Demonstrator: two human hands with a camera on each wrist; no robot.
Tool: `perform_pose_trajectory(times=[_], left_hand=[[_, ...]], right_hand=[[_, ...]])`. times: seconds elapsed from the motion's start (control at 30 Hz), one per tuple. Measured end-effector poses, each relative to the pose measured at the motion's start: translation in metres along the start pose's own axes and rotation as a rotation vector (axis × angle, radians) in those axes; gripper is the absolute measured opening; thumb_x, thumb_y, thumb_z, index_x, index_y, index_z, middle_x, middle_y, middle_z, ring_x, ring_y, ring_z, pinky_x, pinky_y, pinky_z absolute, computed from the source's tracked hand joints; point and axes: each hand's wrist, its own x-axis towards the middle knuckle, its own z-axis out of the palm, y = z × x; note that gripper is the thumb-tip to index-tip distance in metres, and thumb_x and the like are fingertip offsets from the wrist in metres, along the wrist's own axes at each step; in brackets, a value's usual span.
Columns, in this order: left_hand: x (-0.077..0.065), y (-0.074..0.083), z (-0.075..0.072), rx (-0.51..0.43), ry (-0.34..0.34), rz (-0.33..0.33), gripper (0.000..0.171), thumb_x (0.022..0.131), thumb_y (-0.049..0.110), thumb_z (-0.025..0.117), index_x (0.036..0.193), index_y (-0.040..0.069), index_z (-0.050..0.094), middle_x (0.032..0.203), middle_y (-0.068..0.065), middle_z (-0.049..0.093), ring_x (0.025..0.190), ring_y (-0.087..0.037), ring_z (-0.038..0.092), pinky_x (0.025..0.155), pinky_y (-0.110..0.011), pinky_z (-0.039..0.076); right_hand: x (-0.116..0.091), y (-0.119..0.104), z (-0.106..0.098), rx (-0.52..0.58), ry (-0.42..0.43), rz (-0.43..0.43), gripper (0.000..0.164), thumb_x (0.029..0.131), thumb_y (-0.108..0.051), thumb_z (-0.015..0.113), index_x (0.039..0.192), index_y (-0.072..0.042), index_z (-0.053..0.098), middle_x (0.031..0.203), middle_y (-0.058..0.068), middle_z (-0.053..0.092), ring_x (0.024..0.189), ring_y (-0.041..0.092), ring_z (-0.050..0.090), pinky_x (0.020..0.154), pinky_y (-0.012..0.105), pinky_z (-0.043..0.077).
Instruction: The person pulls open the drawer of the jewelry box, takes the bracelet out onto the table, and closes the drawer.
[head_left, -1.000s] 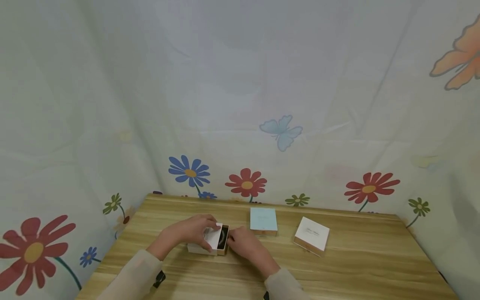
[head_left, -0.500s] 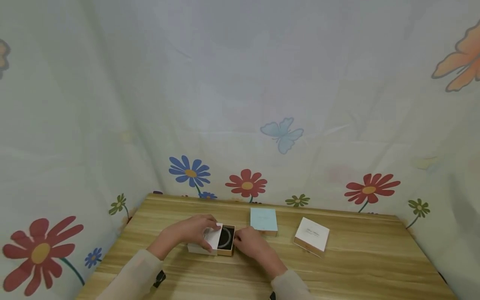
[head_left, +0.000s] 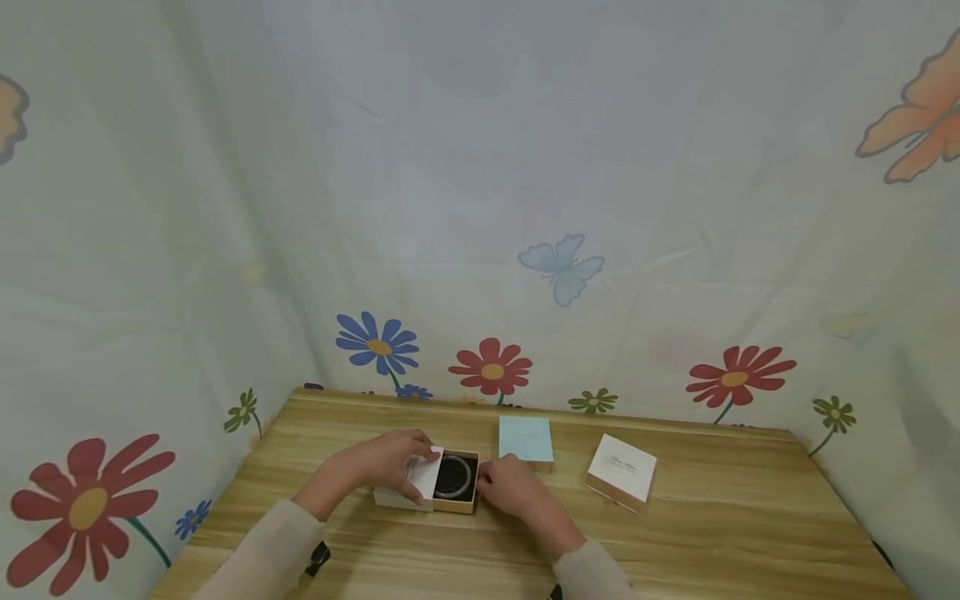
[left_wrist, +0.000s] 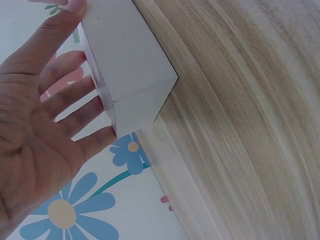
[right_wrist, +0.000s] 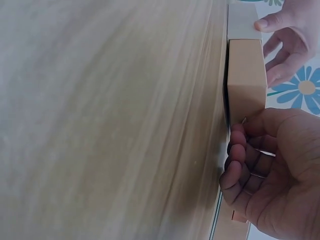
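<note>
A white box sleeve (head_left: 405,498) lies on the wooden table with its tan drawer (head_left: 455,506) pulled well out to the right. Inside the drawer, a greyish ring-shaped bracelet (head_left: 468,479) rests on black padding. My left hand (head_left: 378,460) grips the sleeve from above, thumb on the near side and fingers on the far side; the left wrist view shows them along the sleeve (left_wrist: 132,55). At the drawer's right end, my right hand (head_left: 516,487) pinches what looks like a small pull tab, mostly hidden by the fingertips, with its other fingers curled (right_wrist: 235,170).
A light blue box (head_left: 525,438) stands behind my right hand, and a white box (head_left: 622,467) with printed lettering sits farther right. Both are on the wooden table (head_left: 720,517). A flowered curtain (head_left: 637,333) hangs behind the table's far edge.
My right hand has moved right, drawing the drawer out of the sleeve, so the whole bracelet now shows. My left hand has stayed in place on the sleeve.
</note>
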Motion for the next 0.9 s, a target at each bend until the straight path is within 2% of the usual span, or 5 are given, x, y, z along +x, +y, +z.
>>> perform_pose_trajectory(times=[0.53,0.9], left_hand=[[0.000,-0.002,0.001,-0.027,0.003,-0.013,0.070,0.072,0.047,0.091,0.130,0.015,0.070,0.133,-0.004,0.060,0.121,-0.026,0.057,0.101,-0.046,0.048],[0.000,0.000,0.000,-0.025,0.003,-0.023,0.071,0.072,0.047,0.091,0.131,0.015,0.070,0.134,-0.004,0.059,0.122,-0.026,0.056,0.102,-0.046,0.048]], right_hand=[[-0.002,0.008,-0.003,0.042,-0.023,0.006,0.018,0.094,-0.013,0.065,0.076,-0.013,0.069,0.067,-0.006,0.055,0.060,0.008,0.045,0.058,0.025,0.041],[-0.002,0.013,-0.005,0.058,-0.009,0.011,0.015,0.094,-0.011,0.065,0.081,-0.013,0.073,0.074,-0.004,0.065,0.066,0.009,0.051,0.064,0.027,0.046]])
